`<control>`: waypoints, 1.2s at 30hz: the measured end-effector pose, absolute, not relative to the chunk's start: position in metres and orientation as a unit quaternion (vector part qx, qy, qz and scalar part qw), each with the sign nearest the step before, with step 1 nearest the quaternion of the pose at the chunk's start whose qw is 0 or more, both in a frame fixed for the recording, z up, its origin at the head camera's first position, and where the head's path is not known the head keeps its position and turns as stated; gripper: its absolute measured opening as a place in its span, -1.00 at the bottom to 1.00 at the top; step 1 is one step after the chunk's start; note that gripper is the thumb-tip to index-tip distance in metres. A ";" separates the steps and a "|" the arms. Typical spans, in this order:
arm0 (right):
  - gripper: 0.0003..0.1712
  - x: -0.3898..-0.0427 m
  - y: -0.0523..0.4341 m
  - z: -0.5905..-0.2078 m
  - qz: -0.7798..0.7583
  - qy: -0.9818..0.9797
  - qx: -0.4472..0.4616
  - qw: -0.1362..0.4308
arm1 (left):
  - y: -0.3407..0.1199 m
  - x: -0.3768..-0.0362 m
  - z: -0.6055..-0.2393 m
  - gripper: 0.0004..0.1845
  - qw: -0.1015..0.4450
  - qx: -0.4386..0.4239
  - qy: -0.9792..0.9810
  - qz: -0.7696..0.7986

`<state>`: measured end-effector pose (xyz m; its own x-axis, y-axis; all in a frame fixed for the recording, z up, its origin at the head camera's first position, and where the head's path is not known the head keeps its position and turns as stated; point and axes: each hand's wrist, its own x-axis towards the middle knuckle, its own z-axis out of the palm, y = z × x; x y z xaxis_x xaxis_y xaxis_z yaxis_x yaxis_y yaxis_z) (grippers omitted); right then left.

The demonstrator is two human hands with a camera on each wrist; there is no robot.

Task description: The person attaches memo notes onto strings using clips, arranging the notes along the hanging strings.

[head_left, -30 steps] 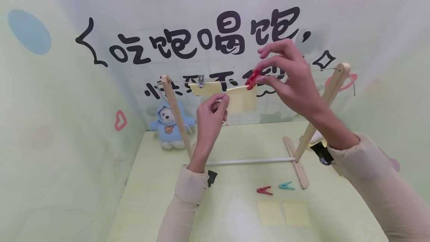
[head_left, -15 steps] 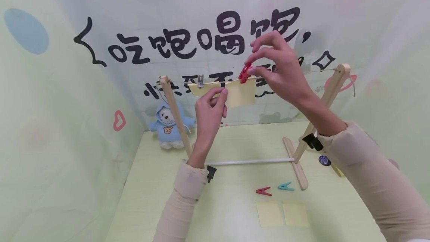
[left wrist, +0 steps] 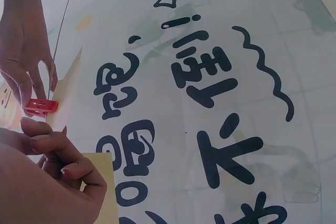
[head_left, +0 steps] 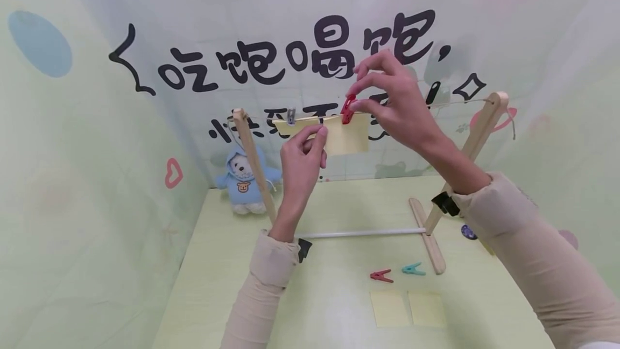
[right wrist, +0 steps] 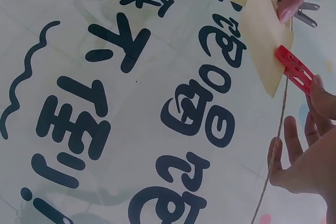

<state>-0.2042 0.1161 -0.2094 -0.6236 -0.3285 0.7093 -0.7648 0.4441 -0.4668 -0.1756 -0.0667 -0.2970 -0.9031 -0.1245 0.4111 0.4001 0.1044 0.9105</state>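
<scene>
A pale yellow paper square hangs at a thin string stretched between two wooden posts. With thumb and fingertips my left hand pinches the paper's upper left corner. My right hand holds a red clothespin between thumb and finger, its tip over the paper's top edge at the string. Further left on the string, a grey clothespin holds another yellow paper, partly hidden behind my left hand.
A red clothespin, a teal clothespin and two yellow paper squares lie on the table. The wooden posts have a white rod between them. A blue-hooded plush toy sits behind the left post.
My right hand has moved left with the red clothespin, from the paper's right corner to the middle of its top edge. The paper has risen slightly to the string.
</scene>
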 end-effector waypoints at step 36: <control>-0.77 -0.115 0.180 -0.262 0.406 -0.769 0.344 0.353 | -0.067 -0.175 -0.307 -0.70 0.179 -0.069 -0.734 -0.652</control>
